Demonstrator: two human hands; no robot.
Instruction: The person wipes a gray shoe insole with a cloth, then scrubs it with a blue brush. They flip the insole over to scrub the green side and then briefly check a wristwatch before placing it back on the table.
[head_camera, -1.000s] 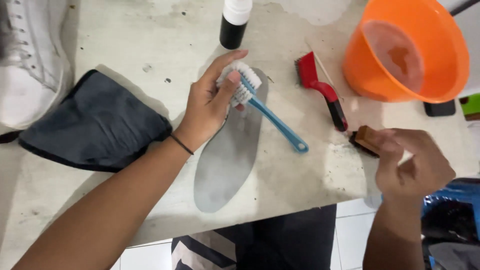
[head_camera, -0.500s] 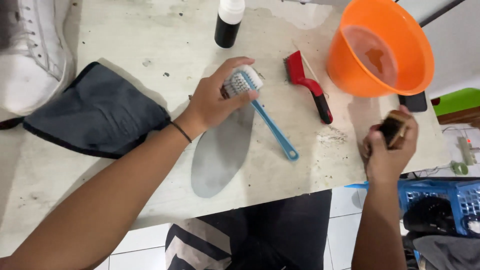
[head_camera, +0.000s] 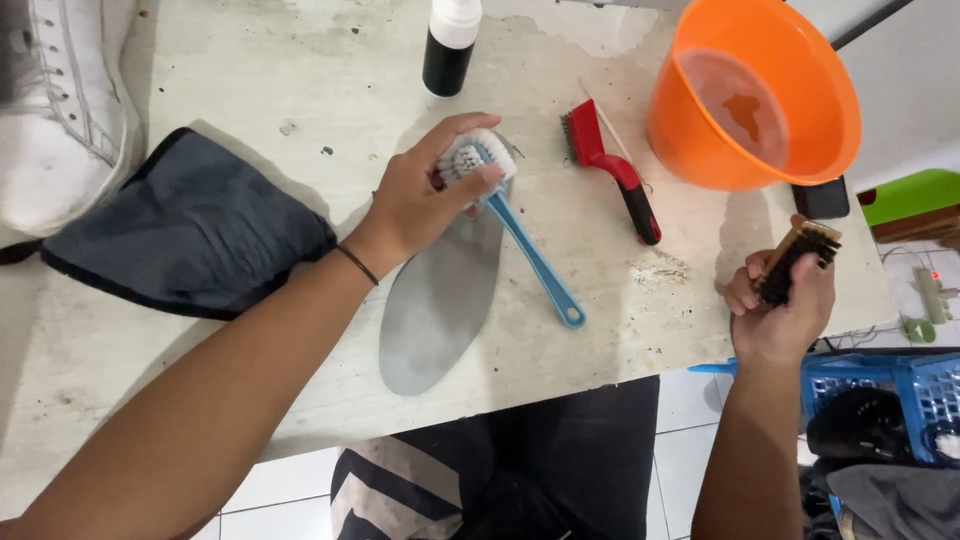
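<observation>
Single head view, looking steeply down from above, close over the bench (head_camera: 250, 60); near edge, lap and tiled floor (head_camera: 290, 485) fill the bottom.

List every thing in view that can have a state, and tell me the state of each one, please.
left hand: pressing the blue brush head onto the insole
blue brush: bristles up, handle free
grey insole: flat on the table
right hand: holding the wooden brush off the table
wooden brush: gripped, tilted
orange basin: upright, holds water
red brush: lying untouched
bottle: upright
dark cloth: lying crumpled
</observation>
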